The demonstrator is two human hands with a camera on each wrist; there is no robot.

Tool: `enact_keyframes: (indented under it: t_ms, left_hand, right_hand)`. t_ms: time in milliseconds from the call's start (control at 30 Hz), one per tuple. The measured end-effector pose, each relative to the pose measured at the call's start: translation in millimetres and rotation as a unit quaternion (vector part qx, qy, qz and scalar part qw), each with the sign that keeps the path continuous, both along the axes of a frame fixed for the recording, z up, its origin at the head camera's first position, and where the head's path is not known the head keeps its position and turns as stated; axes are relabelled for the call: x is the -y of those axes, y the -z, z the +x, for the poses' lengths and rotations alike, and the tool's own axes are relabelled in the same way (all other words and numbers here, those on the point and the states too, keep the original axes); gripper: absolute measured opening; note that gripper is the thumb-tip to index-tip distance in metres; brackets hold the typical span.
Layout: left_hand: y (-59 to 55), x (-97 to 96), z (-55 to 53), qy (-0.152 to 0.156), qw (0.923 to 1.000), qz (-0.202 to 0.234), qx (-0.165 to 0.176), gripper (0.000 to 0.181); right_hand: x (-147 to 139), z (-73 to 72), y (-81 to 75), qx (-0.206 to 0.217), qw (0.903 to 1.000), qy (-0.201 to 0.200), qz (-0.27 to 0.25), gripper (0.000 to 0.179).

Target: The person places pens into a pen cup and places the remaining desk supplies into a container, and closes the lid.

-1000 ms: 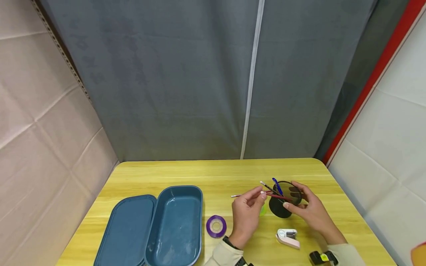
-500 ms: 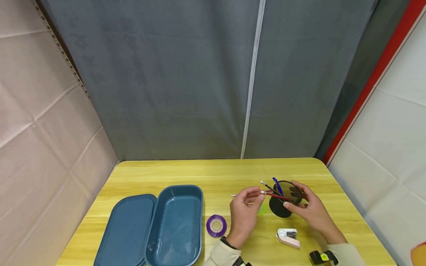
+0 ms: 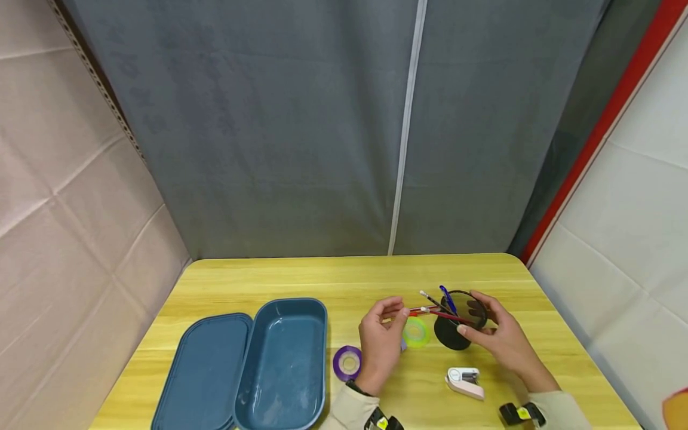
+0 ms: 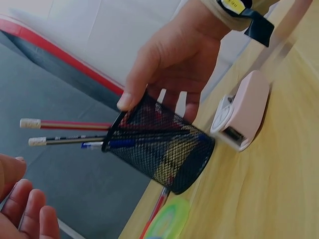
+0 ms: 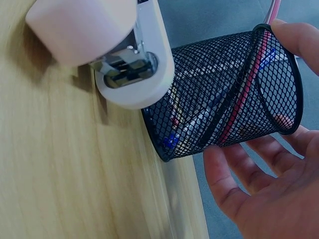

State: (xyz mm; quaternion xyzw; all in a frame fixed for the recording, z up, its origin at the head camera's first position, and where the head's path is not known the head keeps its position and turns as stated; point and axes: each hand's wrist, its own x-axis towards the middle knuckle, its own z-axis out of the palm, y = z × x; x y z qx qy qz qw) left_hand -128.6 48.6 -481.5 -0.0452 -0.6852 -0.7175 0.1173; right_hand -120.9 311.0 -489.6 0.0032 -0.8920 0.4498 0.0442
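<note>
My right hand grips a black mesh pen cup and holds it tilted, its mouth toward the left hand. Out of the mouth stick a red pencil and a black pencil, both with white erasers, and a blue pen. Left of the cup, my left hand has its fingers relaxed and nothing in them. A red-and-white pen or pencil lies on the table behind the cup, partly hidden. Beside it is a green tape roll. The pink-and-white stapler sits close to the cup's base.
A purple tape roll lies left of my left hand. Partly behind that hand is a small lilac object. Further left stand a deep blue box and its flat lid. Grey and white cloth walls edge the wooden table.
My left hand has let go of the red pencil's eraser end and moved left, uncovering the green tape roll. The right hand and cup have stayed nearly still.
</note>
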Motion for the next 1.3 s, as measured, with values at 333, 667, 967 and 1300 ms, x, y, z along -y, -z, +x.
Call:
enact_keyframes:
  t_ms: [333,667,967,1300]
  left_hand:
    - [3.3,7.9,-10.7,-0.034,0.9994,-0.004,-0.002,0.018]
    - [14.1,12.2,-19.1,-0.069,0.9968,-0.037,0.016,0.023]
    - [25.8,15.3,-31.4,-0.079,0.994,-0.072,0.023,0.025]
    - [38.6,15.6,-42.5,-0.057,0.9906,-0.118,0.042,0.029]
  right_hand:
    - [-0.1,-1.4,-1.6,-0.002,1.0,0.0,0.008,0.087]
    - [-0.3,-0.3,-0.8,0.0,1.0,0.0,0.004,0.087]
    - [1.0,-0.1,-1.7,0.0,1.0,0.002,-0.001,0.086]
    - [0.8,0.1,-0.9,-0.005,1.0,0.001,0.001,0.086]
